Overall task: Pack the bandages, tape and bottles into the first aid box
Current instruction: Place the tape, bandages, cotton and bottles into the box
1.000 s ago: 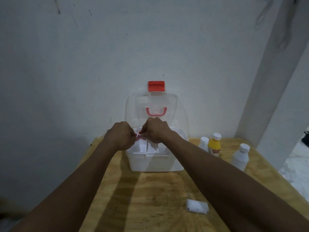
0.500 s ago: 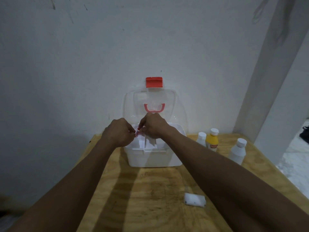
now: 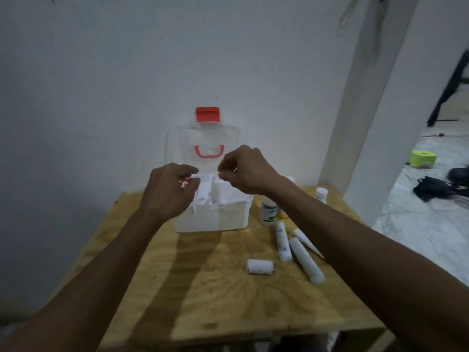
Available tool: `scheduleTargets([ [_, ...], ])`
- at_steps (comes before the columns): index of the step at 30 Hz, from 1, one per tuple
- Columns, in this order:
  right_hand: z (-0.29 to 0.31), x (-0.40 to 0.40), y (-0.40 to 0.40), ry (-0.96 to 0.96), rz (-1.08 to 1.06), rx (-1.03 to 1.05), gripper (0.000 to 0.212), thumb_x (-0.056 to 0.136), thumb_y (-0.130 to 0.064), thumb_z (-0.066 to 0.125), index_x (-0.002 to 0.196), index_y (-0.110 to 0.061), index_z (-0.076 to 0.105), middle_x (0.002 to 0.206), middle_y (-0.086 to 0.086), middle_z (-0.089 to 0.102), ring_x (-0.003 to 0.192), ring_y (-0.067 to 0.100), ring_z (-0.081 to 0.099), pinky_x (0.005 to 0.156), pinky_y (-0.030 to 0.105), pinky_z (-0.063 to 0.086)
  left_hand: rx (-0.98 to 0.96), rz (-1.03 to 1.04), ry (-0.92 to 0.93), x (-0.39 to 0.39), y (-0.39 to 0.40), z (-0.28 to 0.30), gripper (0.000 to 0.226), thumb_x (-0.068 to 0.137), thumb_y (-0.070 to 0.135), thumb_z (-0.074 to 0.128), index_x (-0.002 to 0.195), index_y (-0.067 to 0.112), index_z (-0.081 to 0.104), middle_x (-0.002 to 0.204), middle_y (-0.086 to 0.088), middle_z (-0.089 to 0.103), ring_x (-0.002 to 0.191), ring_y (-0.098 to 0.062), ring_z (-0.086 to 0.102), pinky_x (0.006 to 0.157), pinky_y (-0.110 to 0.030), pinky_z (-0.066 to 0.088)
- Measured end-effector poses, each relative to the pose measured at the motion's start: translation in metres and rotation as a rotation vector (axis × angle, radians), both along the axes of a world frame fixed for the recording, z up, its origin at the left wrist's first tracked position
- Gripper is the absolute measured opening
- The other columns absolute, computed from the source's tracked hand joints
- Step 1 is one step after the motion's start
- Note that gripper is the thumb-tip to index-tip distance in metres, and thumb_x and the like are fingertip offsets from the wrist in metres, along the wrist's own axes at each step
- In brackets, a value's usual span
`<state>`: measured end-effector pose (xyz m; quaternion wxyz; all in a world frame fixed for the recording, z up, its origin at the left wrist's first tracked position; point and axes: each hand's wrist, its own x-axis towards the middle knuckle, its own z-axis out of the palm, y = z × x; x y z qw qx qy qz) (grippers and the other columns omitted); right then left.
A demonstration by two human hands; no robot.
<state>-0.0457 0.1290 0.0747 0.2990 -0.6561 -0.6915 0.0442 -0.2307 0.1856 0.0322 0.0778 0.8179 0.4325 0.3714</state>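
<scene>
first aid box (image 3: 212, 217) sits at the back of the wood desk (image 3: 203, 301), clear lid (image 3: 203, 141) up w/ red latch (image 3: 207, 114) and pink handle (image 3: 209, 151). both hands hover over its open tray. left hand (image 3: 168, 190) fingers curled together on sth small and red, prob. a bit of tape; right hand (image 3: 247, 170) fingers pinched, can't tell on what. right of the box: 3 bottles seen, one (image 3: 268, 212) w/ a green label, text unreadable. 3 long white rolls (image 3: 305, 259) and 1 short bandage roll (image 3: 260, 267) lie on the desk, still unpacked.
</scene>
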Motion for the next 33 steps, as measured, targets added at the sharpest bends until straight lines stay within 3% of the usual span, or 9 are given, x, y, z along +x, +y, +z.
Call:
scheduleTargets([
  [2, -0.003, 0.018, -0.027, -0.023, -0.044, -0.031, 0.014, 0.086, -0.015, 0.070, 0.094, -0.009, 0.079, 0.093, 0.005, 0.077, 0.074, 0.011, 0.067, 0.063, 0.009, 0.047, -0.010, -0.095, -0.027, 0.011, -0.024, -0.006, 0.029, 0.085, 0.028, 0.070, 0.112, 0.017, 0.074, 0.103, -0.003, 0.075, 0.086, -0.011, 0.068, 0.080, -0.024, 0.049],
  [5, -0.016, 0.042, -0.062, -0.050, -0.127, -0.141, 0.012, 0.083, -0.016, 0.073, 0.089, -0.008, 0.080, 0.090, 0.008, 0.076, 0.079, 0.018, 0.071, 0.072, 0.026, 0.059, -0.126, -0.205, 0.014, 0.030, -0.053, -0.021, 0.030, 0.084, 0.033, 0.072, 0.111, 0.020, 0.074, 0.101, 0.003, 0.074, 0.085, -0.006, 0.065, 0.078, -0.027, 0.053],
  [11, -0.066, 0.071, -0.084, -0.057, -0.291, -0.274, 0.018, 0.074, -0.015, 0.073, 0.082, 0.002, 0.074, 0.083, 0.013, 0.073, 0.077, 0.025, 0.069, 0.064, 0.034, 0.056, -0.280, -0.368, 0.263, 0.062, -0.092, -0.049, 0.039, 0.082, 0.042, 0.073, 0.115, 0.021, 0.073, 0.109, 0.001, 0.073, 0.087, -0.004, 0.062, 0.068, -0.012, 0.044],
  [13, -0.079, 0.071, -0.084, -0.073, -0.325, -0.297, 0.025, 0.075, -0.021, 0.074, 0.090, -0.002, 0.066, 0.087, 0.008, 0.065, 0.082, 0.025, 0.065, 0.070, 0.036, 0.055, -0.314, -0.400, 0.298, 0.066, -0.097, -0.055, 0.042, 0.079, 0.045, 0.074, 0.114, 0.021, 0.074, 0.111, 0.001, 0.073, 0.090, -0.006, 0.065, 0.074, -0.021, 0.053],
  [18, -0.101, 0.058, -0.082, -0.073, -0.362, -0.323, 0.031, 0.073, -0.023, 0.074, 0.089, -0.014, 0.049, 0.075, -0.003, 0.047, 0.077, 0.018, 0.053, 0.051, 0.024, 0.035, -0.336, -0.410, 0.436, 0.070, -0.103, -0.065, 0.038, 0.077, 0.044, 0.077, 0.107, 0.022, 0.077, 0.103, 0.008, 0.075, 0.084, -0.006, 0.066, 0.075, -0.028, 0.057],
  [23, -0.100, 0.045, -0.084, -0.053, -0.408, -0.337, 0.033, 0.083, -0.024, 0.071, 0.097, -0.018, 0.043, 0.076, -0.005, 0.040, 0.081, 0.017, 0.049, 0.064, 0.029, 0.043, -0.302, -0.378, 0.477, 0.068, -0.102, -0.071, 0.026, 0.078, 0.044, 0.072, 0.093, 0.023, 0.079, 0.085, 0.005, 0.074, 0.069, -0.010, 0.064, 0.068, -0.041, 0.058],
  [25, -0.099, 0.040, -0.083, -0.030, -0.415, -0.332, 0.031, 0.085, -0.027, 0.069, 0.095, -0.017, 0.042, 0.072, -0.007, 0.037, 0.078, 0.015, 0.049, 0.062, 0.027, 0.042, -0.313, -0.368, 0.470, 0.065, -0.102, -0.071, 0.028, 0.079, 0.045, 0.071, 0.092, 0.021, 0.079, 0.085, 0.003, 0.074, 0.070, -0.011, 0.065, 0.069, -0.040, 0.059],
  [29, -0.091, 0.029, -0.081, 0.015, -0.377, -0.319, 0.029, 0.082, -0.038, 0.071, 0.095, -0.013, 0.062, 0.084, 0.000, 0.063, 0.073, 0.014, 0.060, 0.068, 0.032, 0.057, -0.326, -0.334, 0.327, 0.048, -0.103, -0.062, 0.031, 0.082, 0.047, 0.069, 0.090, 0.018, 0.078, 0.083, 0.004, 0.075, 0.070, -0.009, 0.066, 0.070, -0.035, 0.059],
  [33, -0.060, 0.014, -0.081, 0.111, -0.280, -0.251, 0.029, 0.077, -0.030, 0.077, 0.099, -0.012, 0.071, 0.089, -0.002, 0.063, 0.080, 0.014, 0.061, 0.070, 0.028, 0.052, -0.252, -0.243, 0.115, 0.017, -0.093, -0.034, 0.031, 0.085, 0.048, 0.067, 0.088, 0.018, 0.078, 0.078, 0.010, 0.073, 0.067, -0.002, 0.063, 0.059, -0.016, 0.046],
])
